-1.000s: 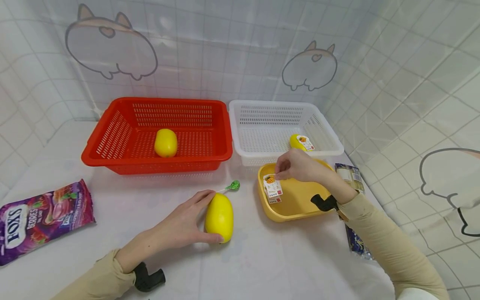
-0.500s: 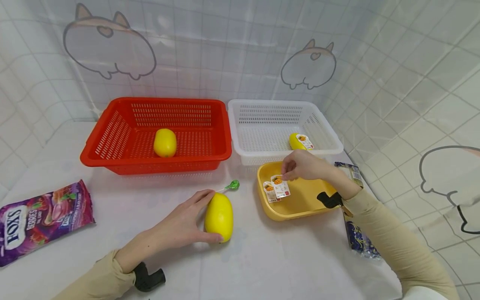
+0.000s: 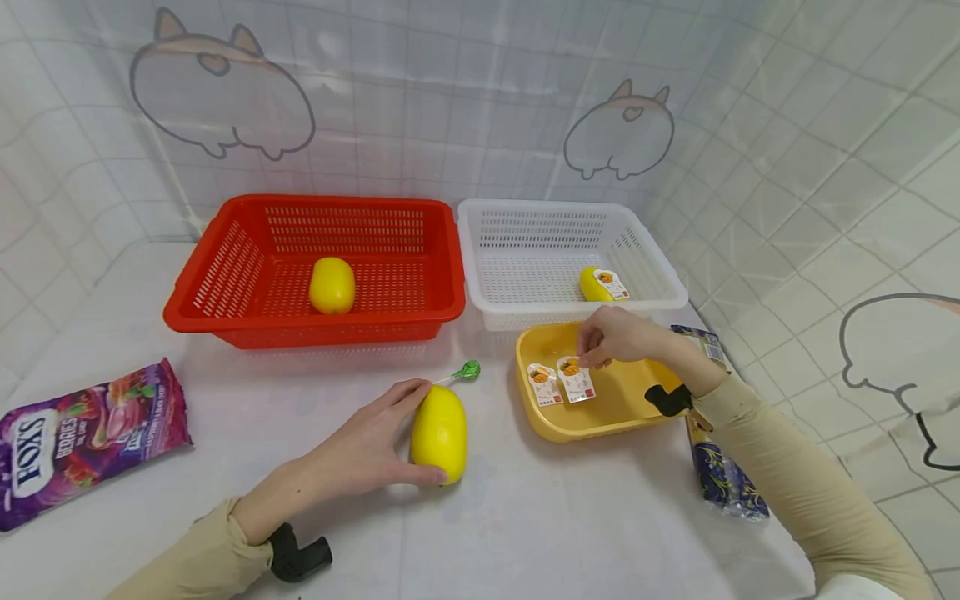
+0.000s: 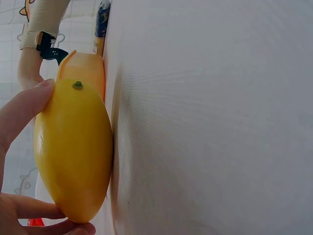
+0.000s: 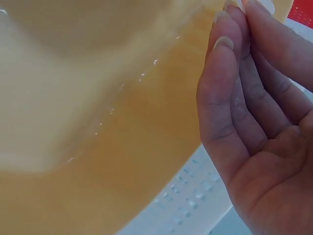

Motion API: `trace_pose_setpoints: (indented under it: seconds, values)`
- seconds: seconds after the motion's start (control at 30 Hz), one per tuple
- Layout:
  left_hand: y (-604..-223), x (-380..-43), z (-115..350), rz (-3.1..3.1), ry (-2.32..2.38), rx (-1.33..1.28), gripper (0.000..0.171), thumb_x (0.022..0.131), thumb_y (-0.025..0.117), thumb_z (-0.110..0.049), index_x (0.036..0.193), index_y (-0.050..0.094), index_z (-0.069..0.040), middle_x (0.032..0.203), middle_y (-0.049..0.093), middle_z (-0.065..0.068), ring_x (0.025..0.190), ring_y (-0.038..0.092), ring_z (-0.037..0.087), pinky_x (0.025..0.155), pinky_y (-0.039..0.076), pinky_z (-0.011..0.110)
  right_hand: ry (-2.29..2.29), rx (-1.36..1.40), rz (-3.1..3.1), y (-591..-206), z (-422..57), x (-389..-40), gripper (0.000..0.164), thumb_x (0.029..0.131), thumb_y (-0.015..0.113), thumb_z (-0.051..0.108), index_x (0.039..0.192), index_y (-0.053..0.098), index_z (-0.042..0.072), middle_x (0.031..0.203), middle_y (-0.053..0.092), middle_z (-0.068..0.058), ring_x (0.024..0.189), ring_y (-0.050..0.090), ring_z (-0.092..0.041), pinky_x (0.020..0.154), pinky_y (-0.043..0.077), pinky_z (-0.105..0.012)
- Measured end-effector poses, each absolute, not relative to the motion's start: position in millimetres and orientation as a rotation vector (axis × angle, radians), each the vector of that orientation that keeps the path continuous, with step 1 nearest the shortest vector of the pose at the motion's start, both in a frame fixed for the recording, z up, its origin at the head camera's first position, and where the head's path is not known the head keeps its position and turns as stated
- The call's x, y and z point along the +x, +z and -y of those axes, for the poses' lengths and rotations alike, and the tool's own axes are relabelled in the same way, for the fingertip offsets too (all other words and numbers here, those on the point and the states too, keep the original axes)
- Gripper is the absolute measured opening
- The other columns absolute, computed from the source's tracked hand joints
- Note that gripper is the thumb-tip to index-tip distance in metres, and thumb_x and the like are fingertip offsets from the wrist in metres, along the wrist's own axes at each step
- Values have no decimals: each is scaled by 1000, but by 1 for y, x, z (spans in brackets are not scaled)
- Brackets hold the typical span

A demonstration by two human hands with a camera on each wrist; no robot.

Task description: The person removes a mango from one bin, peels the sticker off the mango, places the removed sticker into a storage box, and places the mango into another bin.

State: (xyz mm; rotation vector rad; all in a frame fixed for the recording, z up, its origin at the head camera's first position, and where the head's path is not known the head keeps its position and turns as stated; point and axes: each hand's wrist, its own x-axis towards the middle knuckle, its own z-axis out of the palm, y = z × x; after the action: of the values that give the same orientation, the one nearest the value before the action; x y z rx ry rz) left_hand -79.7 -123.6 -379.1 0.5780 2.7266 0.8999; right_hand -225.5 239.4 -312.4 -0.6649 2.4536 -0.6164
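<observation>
A yellow mango (image 3: 440, 435) with a small green stem nub lies on the white tabletop. My left hand (image 3: 360, 454) grips it, thumb at one end and fingers at the other, as the left wrist view also shows. Over the yellow basin (image 3: 622, 423), my right hand (image 3: 628, 337) pinches the top of a white label (image 3: 577, 385) printed with a mango picture. A second such label (image 3: 543, 386) sits left of it, inside the basin. In the right wrist view, thumb and fingertips (image 5: 222, 63) meet on a sliver of white at the top edge.
A red basket (image 3: 345, 329) with one plain mango (image 3: 332, 286) stands behind. Beside it, a white basket (image 3: 517, 312) contains a labelled mango (image 3: 592, 286). A green lollipop (image 3: 469, 370) lies near the left hand. A purple candy bag (image 3: 93, 442) and a dark blue packet (image 3: 723, 471) flank the table.
My right hand has shifted right and slightly toward me with its label, so the two labels, overlapping before, now stand apart. The left hand and its mango stay put.
</observation>
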Motion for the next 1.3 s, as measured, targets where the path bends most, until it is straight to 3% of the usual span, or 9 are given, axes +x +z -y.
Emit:
trace_pose_setpoints:
  seconds: [0.6, 1.3]
  values:
    - [-379, -79, 123, -2715, 904, 580, 117, 68, 79, -70, 155, 35, -5, 158, 36, 9, 140, 41, 30, 111, 40, 55, -573, -683, -2423, -324, -241, -231, 7, 89, 72, 2, 85, 67, -2, 70, 66, -5, 62, 56, -14, 61, 50, -23]
    - [-380, -80, 123, -2736, 898, 597, 118, 67, 80, -70, 155, 35, -5, 158, 36, 9, 140, 41, 29, 112, 40, 54, -544, -692, -2443, -329, -242, -237, 6, 85, 73, -2, 82, 67, -2, 69, 67, -5, 60, 57, -12, 59, 50, -23]
